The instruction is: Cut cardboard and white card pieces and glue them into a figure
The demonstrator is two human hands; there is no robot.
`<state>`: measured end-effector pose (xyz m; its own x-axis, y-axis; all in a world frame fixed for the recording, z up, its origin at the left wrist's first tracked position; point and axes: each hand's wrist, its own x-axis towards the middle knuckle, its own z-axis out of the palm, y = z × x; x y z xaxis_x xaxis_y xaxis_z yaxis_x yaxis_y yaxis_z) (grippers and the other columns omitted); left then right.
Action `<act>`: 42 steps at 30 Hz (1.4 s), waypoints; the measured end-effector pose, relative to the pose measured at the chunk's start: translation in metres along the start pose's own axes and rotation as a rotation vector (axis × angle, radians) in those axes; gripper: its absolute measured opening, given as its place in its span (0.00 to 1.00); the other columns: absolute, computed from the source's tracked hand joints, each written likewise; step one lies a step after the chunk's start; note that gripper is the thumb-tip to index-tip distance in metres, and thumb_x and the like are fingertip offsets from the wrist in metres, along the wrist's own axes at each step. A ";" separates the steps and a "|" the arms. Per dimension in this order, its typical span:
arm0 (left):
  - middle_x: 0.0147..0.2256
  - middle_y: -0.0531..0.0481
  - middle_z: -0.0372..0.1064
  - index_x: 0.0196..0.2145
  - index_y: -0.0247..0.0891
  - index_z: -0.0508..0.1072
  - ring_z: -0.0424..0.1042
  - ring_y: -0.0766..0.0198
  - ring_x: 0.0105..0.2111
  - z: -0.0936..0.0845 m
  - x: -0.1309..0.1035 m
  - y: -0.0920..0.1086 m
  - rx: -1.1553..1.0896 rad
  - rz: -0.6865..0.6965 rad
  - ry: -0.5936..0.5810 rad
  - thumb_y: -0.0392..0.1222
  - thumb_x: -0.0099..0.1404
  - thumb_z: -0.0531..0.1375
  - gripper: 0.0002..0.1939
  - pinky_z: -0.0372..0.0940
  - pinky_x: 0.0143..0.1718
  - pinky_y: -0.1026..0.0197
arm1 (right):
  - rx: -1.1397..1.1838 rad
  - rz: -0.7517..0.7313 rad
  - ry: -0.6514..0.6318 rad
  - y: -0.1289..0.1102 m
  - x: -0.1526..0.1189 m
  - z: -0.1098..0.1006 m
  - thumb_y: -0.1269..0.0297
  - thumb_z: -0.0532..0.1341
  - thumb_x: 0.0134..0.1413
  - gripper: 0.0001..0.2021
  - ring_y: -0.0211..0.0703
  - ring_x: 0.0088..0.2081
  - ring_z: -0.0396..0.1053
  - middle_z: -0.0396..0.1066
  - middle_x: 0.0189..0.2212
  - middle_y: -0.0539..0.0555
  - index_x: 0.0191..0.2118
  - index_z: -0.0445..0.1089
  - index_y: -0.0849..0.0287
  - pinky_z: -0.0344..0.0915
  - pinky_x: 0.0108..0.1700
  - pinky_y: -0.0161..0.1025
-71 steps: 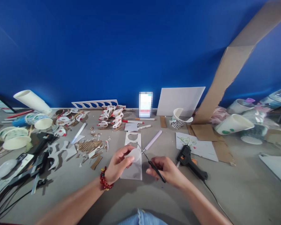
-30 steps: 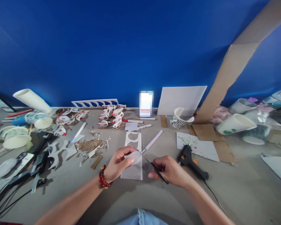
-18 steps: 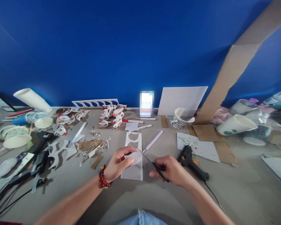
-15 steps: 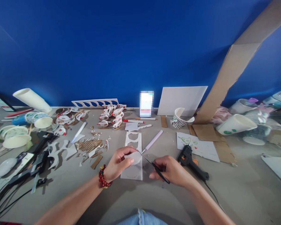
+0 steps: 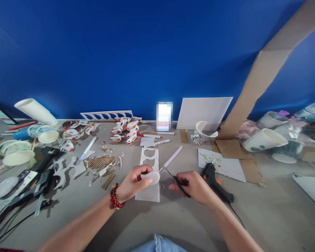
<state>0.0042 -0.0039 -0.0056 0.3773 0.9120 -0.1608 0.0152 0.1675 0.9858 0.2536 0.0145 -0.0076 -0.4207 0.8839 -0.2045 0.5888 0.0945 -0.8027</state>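
Note:
My left hand (image 5: 138, 181) pinches a small white oval piece (image 5: 153, 178), perhaps foam or card, between thumb and fingers. Under it lies a white strip (image 5: 151, 194) with cut-out holes at its far end. In my right hand (image 5: 190, 185) is a pair of black-handled scissors (image 5: 182, 186), whose blades point up and left, a little apart from the oval piece. A lilac-handled craft knife (image 5: 173, 156) rests just beyond both hands, its thin tip near the oval piece.
A black glue gun (image 5: 216, 185) with a cord lies to the right. Corrugated cardboard scraps (image 5: 101, 162) and white offcuts are at left. Behind stand several red-and-white bird shapes (image 5: 131, 131), a lit phone (image 5: 164, 117), a white board (image 5: 204, 112) and a cut paper cup (image 5: 201, 134).
The scissors have drawn away from the oval piece, up and to the right. My left hand has tilted the piece and brought it slightly right.

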 end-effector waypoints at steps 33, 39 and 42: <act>0.23 0.52 0.63 0.37 0.33 0.74 0.61 0.71 0.19 0.021 0.006 -0.011 -0.627 -0.265 -0.201 0.50 0.64 0.61 0.15 0.57 0.21 0.67 | 0.671 -0.129 0.059 -0.010 -0.011 0.039 0.55 0.70 0.46 0.28 0.37 0.26 0.60 0.63 0.25 0.48 0.52 0.64 0.57 0.60 0.27 0.33; 0.28 0.52 0.63 0.37 0.37 0.68 0.61 0.72 0.20 0.022 0.001 -0.008 -0.802 -0.392 -0.425 0.38 0.61 0.63 0.07 0.55 0.20 0.69 | 0.626 -0.214 -0.001 -0.016 -0.010 0.041 0.57 0.71 0.46 0.18 0.38 0.30 0.65 0.67 0.31 0.50 0.41 0.69 0.58 0.64 0.33 0.34; 0.28 0.52 0.66 0.40 0.41 0.64 0.60 0.73 0.18 0.024 0.001 -0.011 -0.809 -0.398 -0.511 0.39 0.63 0.60 0.09 0.54 0.19 0.70 | 0.621 -0.180 0.045 -0.013 -0.009 0.044 0.57 0.71 0.46 0.16 0.38 0.27 0.66 0.67 0.27 0.50 0.35 0.68 0.60 0.63 0.31 0.33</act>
<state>0.0264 -0.0139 -0.0154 0.8319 0.4995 -0.2416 -0.3306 0.7959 0.5073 0.2193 -0.0153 -0.0201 -0.4385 0.8984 -0.0240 -0.0027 -0.0280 -0.9996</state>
